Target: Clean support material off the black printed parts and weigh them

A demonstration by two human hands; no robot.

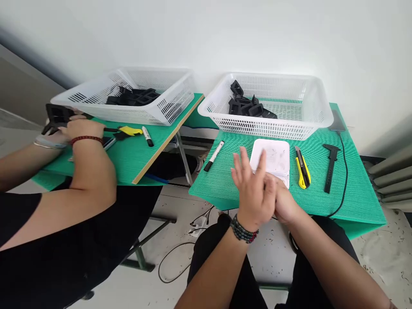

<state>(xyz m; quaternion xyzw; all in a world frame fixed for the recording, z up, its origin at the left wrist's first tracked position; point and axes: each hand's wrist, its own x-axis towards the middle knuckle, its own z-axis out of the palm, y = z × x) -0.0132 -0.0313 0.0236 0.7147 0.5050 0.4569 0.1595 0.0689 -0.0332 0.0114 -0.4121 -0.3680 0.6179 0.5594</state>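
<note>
My left hand (255, 191), with a dark bead bracelet at its wrist, is raised over the table's front edge, its fingers spread and nothing in it. Just behind it, against its palm or side, is my right hand (285, 201); its fingers are mostly hidden by the left. Beyond both hands lies a white, scale-like device (272, 155) with a smudged flat top. To its right is a yellow and black utility knife (302, 168), and past that a black caliper (331, 167). A marker (214, 156) with a black cap lies left of the device.
A white plastic basket (267, 126) with several black plastic parts (247, 105) stands at the table's back. A black cable (345, 171) runs down the right side. On the left, a co-worker's hands (84, 128) hold a black part beside another basket (128, 112).
</note>
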